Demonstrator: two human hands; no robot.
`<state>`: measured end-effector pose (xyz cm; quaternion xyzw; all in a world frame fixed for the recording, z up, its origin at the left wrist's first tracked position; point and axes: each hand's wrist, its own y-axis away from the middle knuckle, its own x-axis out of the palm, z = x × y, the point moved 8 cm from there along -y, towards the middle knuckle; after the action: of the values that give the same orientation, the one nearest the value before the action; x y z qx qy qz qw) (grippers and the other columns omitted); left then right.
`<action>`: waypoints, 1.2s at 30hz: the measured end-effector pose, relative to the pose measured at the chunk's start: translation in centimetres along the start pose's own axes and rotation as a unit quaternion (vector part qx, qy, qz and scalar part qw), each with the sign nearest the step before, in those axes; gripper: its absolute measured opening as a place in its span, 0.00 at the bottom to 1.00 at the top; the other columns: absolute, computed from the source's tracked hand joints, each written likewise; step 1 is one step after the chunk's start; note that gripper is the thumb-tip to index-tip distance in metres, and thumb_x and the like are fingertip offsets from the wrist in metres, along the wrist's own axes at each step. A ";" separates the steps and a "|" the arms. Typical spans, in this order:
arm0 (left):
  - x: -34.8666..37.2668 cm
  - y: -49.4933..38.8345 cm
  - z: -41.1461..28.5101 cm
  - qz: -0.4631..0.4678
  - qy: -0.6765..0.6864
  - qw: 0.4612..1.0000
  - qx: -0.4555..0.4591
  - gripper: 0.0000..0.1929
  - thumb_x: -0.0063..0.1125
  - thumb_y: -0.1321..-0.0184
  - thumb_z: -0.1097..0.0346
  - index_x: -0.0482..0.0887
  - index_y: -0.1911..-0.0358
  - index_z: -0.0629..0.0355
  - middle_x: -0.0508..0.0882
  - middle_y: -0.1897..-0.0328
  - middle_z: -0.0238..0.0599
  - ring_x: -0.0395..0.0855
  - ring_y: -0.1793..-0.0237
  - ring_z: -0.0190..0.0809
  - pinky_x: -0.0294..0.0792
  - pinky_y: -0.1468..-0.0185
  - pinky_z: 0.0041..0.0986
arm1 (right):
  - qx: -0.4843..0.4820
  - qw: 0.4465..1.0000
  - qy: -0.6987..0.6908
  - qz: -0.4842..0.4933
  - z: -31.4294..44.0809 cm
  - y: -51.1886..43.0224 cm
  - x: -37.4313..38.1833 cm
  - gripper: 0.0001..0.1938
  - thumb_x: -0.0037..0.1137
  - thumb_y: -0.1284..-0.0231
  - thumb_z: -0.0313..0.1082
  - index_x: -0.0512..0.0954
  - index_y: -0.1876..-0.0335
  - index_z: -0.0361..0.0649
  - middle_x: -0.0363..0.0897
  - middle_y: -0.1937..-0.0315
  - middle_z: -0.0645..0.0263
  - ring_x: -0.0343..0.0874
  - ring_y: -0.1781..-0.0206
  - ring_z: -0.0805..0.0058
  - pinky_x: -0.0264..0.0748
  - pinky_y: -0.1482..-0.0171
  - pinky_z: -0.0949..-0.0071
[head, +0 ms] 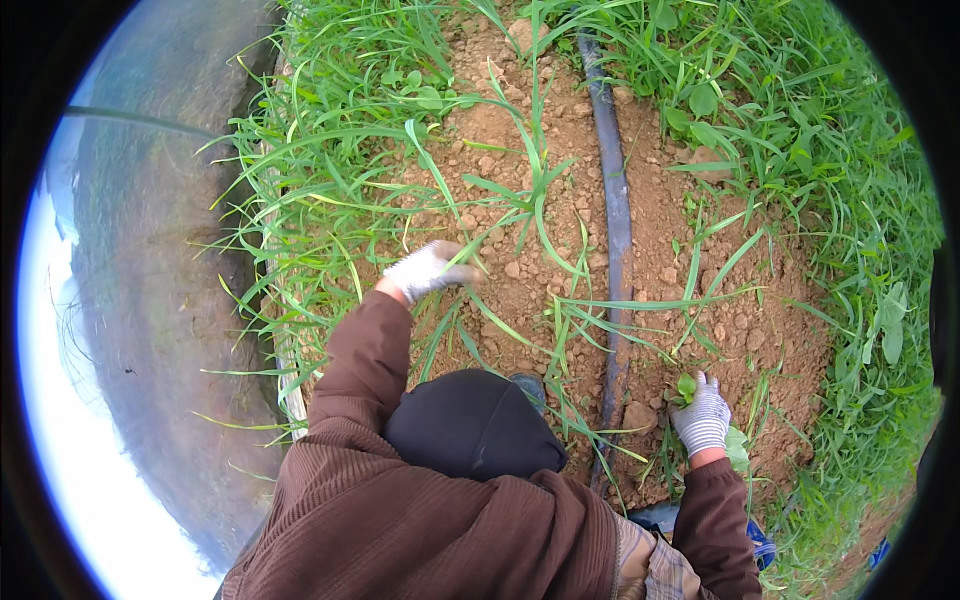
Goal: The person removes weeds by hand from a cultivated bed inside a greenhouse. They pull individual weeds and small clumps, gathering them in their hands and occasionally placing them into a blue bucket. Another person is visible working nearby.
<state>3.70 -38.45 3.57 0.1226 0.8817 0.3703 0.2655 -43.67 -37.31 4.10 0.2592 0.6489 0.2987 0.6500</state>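
Note:
My left hand (435, 270), in a pale knitted glove, hovers above the soil bed, its fingertips blurred. Long green blades (466, 247) cross its fingers, and whether it grips them cannot be made out. Low over the soil at the right, my right hand (703, 416) wears a grey striped glove. Between its thumb and fingers pokes a small broad-leaved plant (686, 385). A larger pale leaf (738, 448) shows beside that wrist. Tall strappy-leaved plants (534, 201) grow from the brown cloddy soil (517, 262) ahead of me.
A dark flat irrigation hose (616, 195) runs lengthwise through the bed between my hands. Dense grass (832, 165) borders the right side; more grass (337, 172) lines the left, along a pale edging (294, 390). Beyond it hangs a translucent sheet (172, 300). My dark-clad knee (476, 424) is below.

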 end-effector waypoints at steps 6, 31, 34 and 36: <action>-8.4 1.1 1.2 -0.223 -0.430 0.872 -0.068 0.11 0.53 0.41 0.59 0.86 0.61 0.52 0.86 0.62 0.48 0.85 0.61 0.54 0.76 0.56 0.42 | 0.005 1.000 -0.008 -0.012 0.1 -0.1 -0.1 0.30 0.68 0.54 0.39 0.70 0.43 0.45 0.71 0.44 0.48 0.81 0.51 0.51 0.78 0.50 0.58; -12.1 1.1 5.0 -0.413 -0.482 0.772 0.051 0.09 0.53 0.47 0.68 0.88 0.68 0.52 0.85 0.55 0.43 0.80 0.49 0.48 0.65 0.38 0.41 | 0.044 0.998 0.040 0.028 0.1 -0.5 0.5 0.36 0.68 0.54 0.44 0.66 0.36 0.43 0.63 0.33 0.45 0.78 0.43 0.53 0.76 0.44 0.61; -11.8 -1.0 8.1 -0.286 -0.580 0.756 -0.101 0.10 0.50 0.40 0.65 0.87 0.63 0.52 0.86 0.56 0.39 0.80 0.47 0.46 0.64 0.38 0.42 | 0.037 0.998 0.041 0.028 0.1 -0.5 0.5 0.37 0.68 0.53 0.44 0.66 0.36 0.43 0.64 0.33 0.46 0.78 0.44 0.52 0.76 0.44 0.61; -11.5 -1.2 8.1 -0.297 -0.616 0.717 -0.136 0.11 0.49 0.36 0.63 0.86 0.60 0.51 0.87 0.58 0.36 0.81 0.48 0.45 0.65 0.39 0.41 | 0.039 0.998 0.033 0.028 0.0 -0.6 0.6 0.37 0.68 0.53 0.45 0.66 0.36 0.44 0.65 0.34 0.46 0.78 0.44 0.52 0.76 0.44 0.60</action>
<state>17.80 -39.24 2.33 0.0185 0.4544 0.2310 0.8601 -43.61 -37.26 3.25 0.2923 0.6740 0.2996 0.6087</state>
